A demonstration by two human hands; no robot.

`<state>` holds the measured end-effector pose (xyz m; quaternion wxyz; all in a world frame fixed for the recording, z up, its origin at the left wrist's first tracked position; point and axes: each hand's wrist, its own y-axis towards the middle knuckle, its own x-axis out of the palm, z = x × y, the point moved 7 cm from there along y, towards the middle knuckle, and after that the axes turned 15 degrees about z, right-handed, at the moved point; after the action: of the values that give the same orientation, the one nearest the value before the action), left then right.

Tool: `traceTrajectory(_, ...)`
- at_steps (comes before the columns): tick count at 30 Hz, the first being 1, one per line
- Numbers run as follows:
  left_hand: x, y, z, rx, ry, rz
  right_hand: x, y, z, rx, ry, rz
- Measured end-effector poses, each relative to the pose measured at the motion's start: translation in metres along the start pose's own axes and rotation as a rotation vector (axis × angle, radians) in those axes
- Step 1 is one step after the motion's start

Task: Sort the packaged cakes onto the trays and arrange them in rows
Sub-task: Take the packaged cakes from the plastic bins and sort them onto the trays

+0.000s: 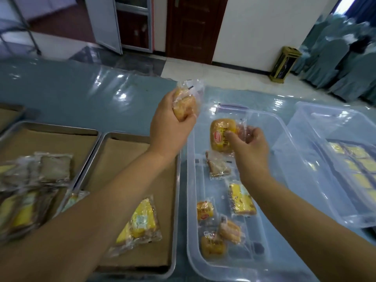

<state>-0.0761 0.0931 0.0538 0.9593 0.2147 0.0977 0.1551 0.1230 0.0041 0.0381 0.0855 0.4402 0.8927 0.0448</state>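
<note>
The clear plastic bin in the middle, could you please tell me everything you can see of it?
The clear plastic bin is a rectangular tub with rounded corners, a thick rim and a lilac handle at its far end. It stands open on the blue table, between a metal tray on its left and a second bin on its right. Five wrapped cakes lie loose on its floor; the right hand holds an orange cake above it.

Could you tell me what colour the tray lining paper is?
Brown: the paper liner in the metal tray, head view.
</note>
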Motion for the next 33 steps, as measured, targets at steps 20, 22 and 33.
traceTrajectory(20, -0.323, -0.08, -0.116, -0.623, 0.041, 0.412, 0.237, -0.281, -0.031, -0.101, 0.011, -0.932)
traceTrajectory(22, -0.361, -0.08, -0.129, -0.631, 0.07, 0.445, 0.258, -0.319, -0.034, -0.078, 0.031, -0.983)
traceTrajectory(33, -0.588, -0.069, -0.197, -0.565, 0.213, 0.483, 0.395, -0.54, -0.033, -0.001, 0.034, -1.216)
